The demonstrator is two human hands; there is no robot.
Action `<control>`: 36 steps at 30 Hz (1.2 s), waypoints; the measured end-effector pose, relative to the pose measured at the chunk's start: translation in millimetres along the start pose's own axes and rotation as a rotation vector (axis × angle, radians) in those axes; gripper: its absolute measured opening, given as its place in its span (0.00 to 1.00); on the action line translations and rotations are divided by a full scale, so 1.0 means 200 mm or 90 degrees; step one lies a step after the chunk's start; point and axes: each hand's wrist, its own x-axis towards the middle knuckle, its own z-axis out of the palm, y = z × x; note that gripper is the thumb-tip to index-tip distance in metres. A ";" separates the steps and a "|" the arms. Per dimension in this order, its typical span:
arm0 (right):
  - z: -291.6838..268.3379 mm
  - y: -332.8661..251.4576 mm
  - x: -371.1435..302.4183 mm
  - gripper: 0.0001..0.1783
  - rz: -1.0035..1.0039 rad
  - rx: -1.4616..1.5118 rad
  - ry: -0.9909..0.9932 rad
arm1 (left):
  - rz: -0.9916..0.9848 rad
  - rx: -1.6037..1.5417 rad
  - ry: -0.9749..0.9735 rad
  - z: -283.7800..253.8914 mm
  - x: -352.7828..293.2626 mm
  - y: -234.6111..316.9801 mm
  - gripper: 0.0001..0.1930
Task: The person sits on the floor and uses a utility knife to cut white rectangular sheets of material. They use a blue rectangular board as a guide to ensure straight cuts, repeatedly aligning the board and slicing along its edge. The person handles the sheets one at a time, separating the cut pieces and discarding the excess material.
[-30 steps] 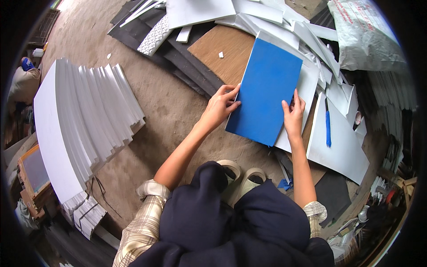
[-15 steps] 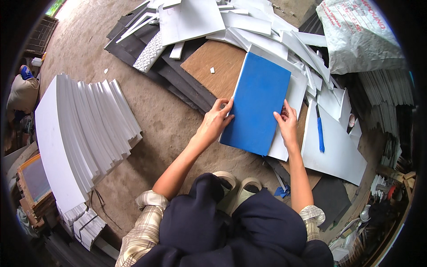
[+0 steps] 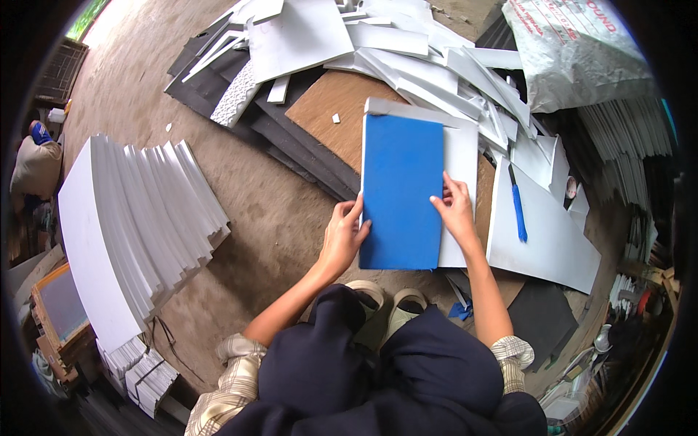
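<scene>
A flat rectangular blue panel [image 3: 402,192] lies in front of me, its long sides running nearly straight away from me. Its left edge is pinched in my left hand [image 3: 345,238], thumb at the edge and fingers partly hidden. On the opposite edge, my right hand [image 3: 456,212] grips with thumb and fingers. Beneath the blue panel is a larger white board [image 3: 461,156], which shows along the far and right sides. Further right, a cutter with a blue handle [image 3: 519,214] rests on another white sheet [image 3: 542,247].
A brown board [image 3: 338,105] and dark sheets [image 3: 280,134] lie under the work. Beyond them spreads a heap of white offcuts [image 3: 407,40]. To the left stands a row of white panels [image 3: 102,240]. A printed white sack [image 3: 582,58] sits at the far right.
Both hands have turned the blue panel counterclockwise and shifted it left and slightly nearer. The white board beneath has turned along with it. The view has shifted slightly.
</scene>
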 end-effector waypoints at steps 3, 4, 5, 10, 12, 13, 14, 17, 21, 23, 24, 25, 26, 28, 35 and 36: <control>0.03 -0.03 -0.08 0.34 0.004 0.007 -0.010 | -0.026 -0.032 0.010 0.00 -0.10 -0.02 0.27; 0.04 -0.06 -0.10 0.35 0.011 0.007 -0.006 | -0.034 -0.033 0.008 0.00 -0.11 -0.03 0.27; 0.04 -0.08 -0.11 0.35 0.019 0.007 -0.003 | -0.042 -0.034 0.005 0.00 -0.11 -0.04 0.27; 0.02 -0.03 0.00 0.39 0.015 0.000 0.045 | -0.010 -0.021 -0.027 -0.02 0.07 0.02 0.28; 0.01 -0.02 0.04 0.38 0.030 0.011 0.034 | 0.027 0.124 -0.033 -0.01 0.10 0.05 0.28; 0.01 -0.01 0.05 0.38 0.036 0.015 0.029 | 0.046 0.195 -0.035 -0.01 0.13 0.06 0.28; 0.01 -0.01 0.05 0.37 0.050 0.000 0.019 | 0.076 0.219 0.005 0.00 0.18 0.07 0.27; 0.02 0.01 0.05 0.37 0.028 -0.015 0.032 | 0.170 0.279 0.127 0.00 0.42 0.14 0.27; 0.04 0.00 0.05 0.37 -0.019 -0.035 0.051 | 0.119 0.139 0.134 0.00 0.65 0.12 0.27; 0.03 0.03 0.05 0.37 -0.022 -0.051 0.057 | 0.103 0.127 0.123 0.02 0.66 0.12 0.27; 0.03 0.04 0.05 0.37 -0.023 -0.058 0.061 | 0.044 0.090 0.089 0.03 0.65 0.15 0.28; 0.03 0.05 0.05 0.37 -0.024 -0.065 0.064 | 0.080 0.190 0.143 0.06 0.64 0.15 0.30; 0.04 0.06 0.04 0.37 -0.015 -0.061 0.061 | 0.118 0.288 0.197 0.10 0.63 0.16 0.31; 0.04 0.05 0.04 0.37 -0.019 -0.059 0.058 | 0.213 0.446 0.266 0.14 0.64 0.18 0.33; -0.01 -0.04 0.01 0.35 0.036 0.073 0.020 | 0.398 0.450 0.126 0.22 0.63 0.26 0.29; -0.02 -0.04 0.01 0.34 0.042 0.078 0.028 | 0.398 0.456 0.121 0.22 0.64 0.26 0.30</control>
